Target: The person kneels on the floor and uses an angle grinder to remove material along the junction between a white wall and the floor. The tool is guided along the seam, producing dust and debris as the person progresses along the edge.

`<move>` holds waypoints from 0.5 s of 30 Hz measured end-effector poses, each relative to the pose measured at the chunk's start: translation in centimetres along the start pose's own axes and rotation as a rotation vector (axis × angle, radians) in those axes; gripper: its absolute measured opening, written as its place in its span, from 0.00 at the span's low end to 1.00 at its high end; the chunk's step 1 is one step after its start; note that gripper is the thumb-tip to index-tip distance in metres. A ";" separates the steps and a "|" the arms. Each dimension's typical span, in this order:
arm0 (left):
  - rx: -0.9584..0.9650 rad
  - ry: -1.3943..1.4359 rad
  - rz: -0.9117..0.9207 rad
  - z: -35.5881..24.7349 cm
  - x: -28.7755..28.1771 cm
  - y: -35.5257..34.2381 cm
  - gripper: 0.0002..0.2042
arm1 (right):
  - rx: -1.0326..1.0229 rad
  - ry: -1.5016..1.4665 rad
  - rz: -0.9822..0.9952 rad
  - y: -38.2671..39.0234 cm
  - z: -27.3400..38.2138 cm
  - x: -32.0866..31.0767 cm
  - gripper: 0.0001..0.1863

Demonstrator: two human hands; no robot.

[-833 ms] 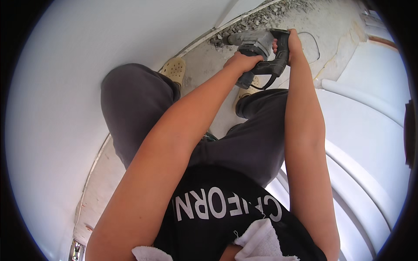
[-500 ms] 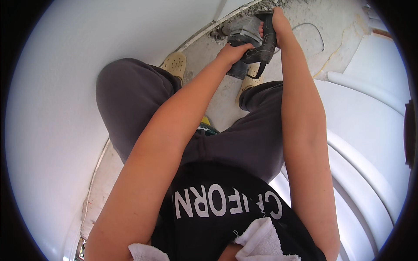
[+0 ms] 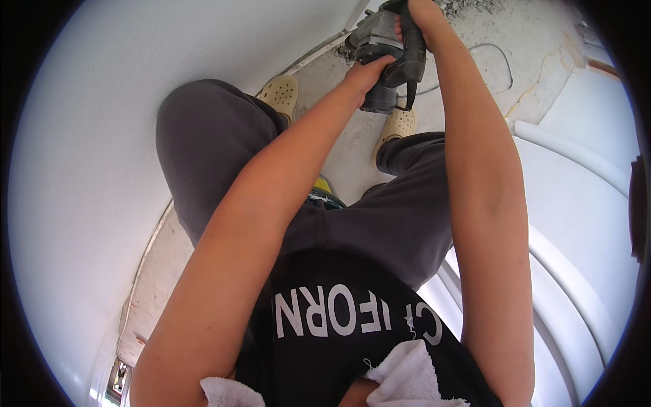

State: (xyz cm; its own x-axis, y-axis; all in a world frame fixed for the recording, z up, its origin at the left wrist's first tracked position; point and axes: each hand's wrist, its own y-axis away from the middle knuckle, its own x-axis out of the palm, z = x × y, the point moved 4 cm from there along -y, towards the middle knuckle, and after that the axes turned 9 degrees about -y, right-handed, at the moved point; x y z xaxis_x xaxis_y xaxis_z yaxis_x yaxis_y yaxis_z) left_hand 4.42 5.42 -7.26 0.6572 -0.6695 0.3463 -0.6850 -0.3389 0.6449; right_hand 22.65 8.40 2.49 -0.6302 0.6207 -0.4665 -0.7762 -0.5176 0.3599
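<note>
Between my feet and the wall is a grey and black rotary hammer (image 3: 380,47), its front end turned toward the foot of the wall. My left hand (image 3: 367,78) is closed on the near side of its body, thumb lying over the top. My right hand (image 3: 422,26) wraps round the black rear handle at the far end, partly cut by the picture's top edge. The tool's bit is not clearly visible. A black cord leaves the handle's lower end.
The white wall (image 3: 169,47) runs close along my left. Broken rubble (image 3: 468,8) lies beyond the tool on the concrete floor (image 3: 339,142). A loop of dark cable (image 3: 508,64) lies to the right. White curved panels (image 3: 569,258) stand at the right; beige clogs (image 3: 280,95) are on my feet.
Both hands and the rotary hammer have moved slightly up in the picture, away from me. The grip on the tool is the same.
</note>
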 end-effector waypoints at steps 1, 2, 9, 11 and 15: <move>-0.011 0.030 -0.007 0.2 -0.1 -0.1 0.21 | -0.060 0.096 -0.012 -0.1 0.6 0.7 0.42; 0.008 0.048 0.008 0.2 -0.3 -0.1 0.21 | -0.121 0.194 -0.021 -0.2 1.1 1.0 0.42; 0.049 0.136 0.030 -0.4 -0.9 -0.2 0.20 | -0.047 0.176 -0.031 -0.8 1.7 2.3 0.44; 0.073 0.134 -0.002 -0.2 -1.0 0.0 0.21 | -0.066 0.298 -0.054 -0.5 2.0 2.4 0.45; 0.065 0.132 -0.018 0.6 -1.1 0.0 0.23 | -0.054 0.300 -0.027 0.5 2.0 2.9 0.45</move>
State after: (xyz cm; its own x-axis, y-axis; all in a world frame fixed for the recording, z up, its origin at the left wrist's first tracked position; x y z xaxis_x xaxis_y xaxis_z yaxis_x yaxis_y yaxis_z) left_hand 3.50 5.80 -8.06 0.7025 -0.5716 0.4240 -0.6886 -0.3953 0.6079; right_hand 20.35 11.11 2.90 -0.5696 0.4368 -0.6962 -0.7854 -0.5390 0.3043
